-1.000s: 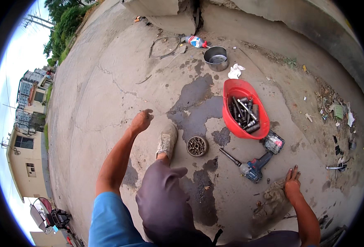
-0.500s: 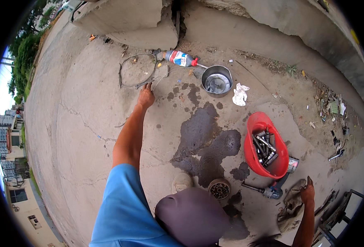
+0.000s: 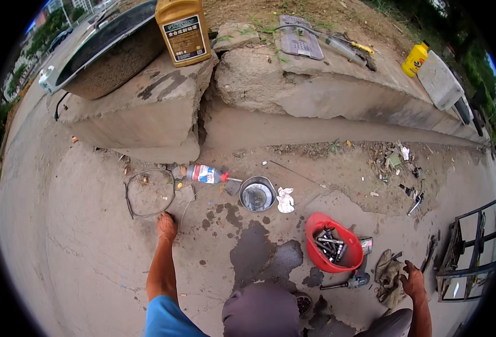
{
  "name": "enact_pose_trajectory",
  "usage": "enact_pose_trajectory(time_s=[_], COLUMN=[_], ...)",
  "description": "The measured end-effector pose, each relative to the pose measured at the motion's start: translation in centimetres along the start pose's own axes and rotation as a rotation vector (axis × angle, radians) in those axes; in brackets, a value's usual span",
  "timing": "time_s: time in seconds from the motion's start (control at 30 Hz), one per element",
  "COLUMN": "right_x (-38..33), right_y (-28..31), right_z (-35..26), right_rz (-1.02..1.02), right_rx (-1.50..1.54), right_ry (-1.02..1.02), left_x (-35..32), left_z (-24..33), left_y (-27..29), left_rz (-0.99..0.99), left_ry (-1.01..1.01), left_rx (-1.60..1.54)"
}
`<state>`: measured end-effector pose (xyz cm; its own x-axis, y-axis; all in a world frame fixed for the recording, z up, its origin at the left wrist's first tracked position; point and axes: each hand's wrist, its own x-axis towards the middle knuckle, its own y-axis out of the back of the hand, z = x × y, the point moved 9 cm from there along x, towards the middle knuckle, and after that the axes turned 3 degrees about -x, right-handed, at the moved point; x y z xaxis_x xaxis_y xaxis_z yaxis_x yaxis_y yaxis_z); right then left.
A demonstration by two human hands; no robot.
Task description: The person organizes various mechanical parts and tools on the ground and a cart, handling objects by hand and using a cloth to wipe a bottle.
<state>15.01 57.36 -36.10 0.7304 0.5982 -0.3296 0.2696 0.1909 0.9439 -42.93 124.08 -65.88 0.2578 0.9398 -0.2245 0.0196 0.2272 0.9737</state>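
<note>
On the left, my left hand (image 3: 167, 226) reaches down to the near edge of a loop of dark cable (image 3: 128, 194). Its fingers are curled there and look closed on the cable, though the tips are hidden. On the right, my right hand (image 3: 412, 279) holds nothing, fingers apart, beside a crumpled brown rag (image 3: 387, 275). Just past the loop, a plastic bottle (image 3: 205, 174) with a red cap lies on its side. Its neck points to a metal pot (image 3: 258, 194). A thin clear tube (image 3: 187, 206) runs along the ground near my left hand.
A red helmet (image 3: 315, 254) holds sockets and metal tools, with a cordless impact wrench (image 3: 356, 281) beside it. Dark wet stains (image 3: 251, 247) mark the ground. A concrete ledge (image 3: 141, 126) bears a gold jug (image 3: 184, 33) and a yellow bottle (image 3: 415, 59). A metal frame (image 3: 472, 247) stands right.
The view has tilted up, bringing the ledge top with its jug and bottles into sight. My left hand has moved onto the cable loop's edge. My right hand stays near the rag, its fingers more spread.
</note>
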Motion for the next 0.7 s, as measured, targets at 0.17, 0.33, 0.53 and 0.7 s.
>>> enact_pose_trajectory(time_s=[0.17, 0.33, 0.53, 0.7], right_x=[4.3, 5.3, 1.9, -0.1], right_y=[5.3, 9.8, 13.5, 14.4], right_z=[-9.5, -16.4, -18.0, -19.1], right_rz=[0.029, 0.095, 0.177, 0.301], right_rx=[-0.043, -0.119, -0.186, -0.123], right_ry=[0.025, 0.215, 0.251, 0.281], left_x=[-4.3, -7.7, -9.8, -13.3], left_z=[0.2, 2.6, 16.8, 32.1], left_y=[-1.3, 2.6, 19.5, 34.3], left_rz=[0.009, 0.061, 0.151, 0.357], left_ry=[-0.183, -0.151, -0.437, -0.986], left_rx=[0.082, -0.478, -0.695, -0.696])
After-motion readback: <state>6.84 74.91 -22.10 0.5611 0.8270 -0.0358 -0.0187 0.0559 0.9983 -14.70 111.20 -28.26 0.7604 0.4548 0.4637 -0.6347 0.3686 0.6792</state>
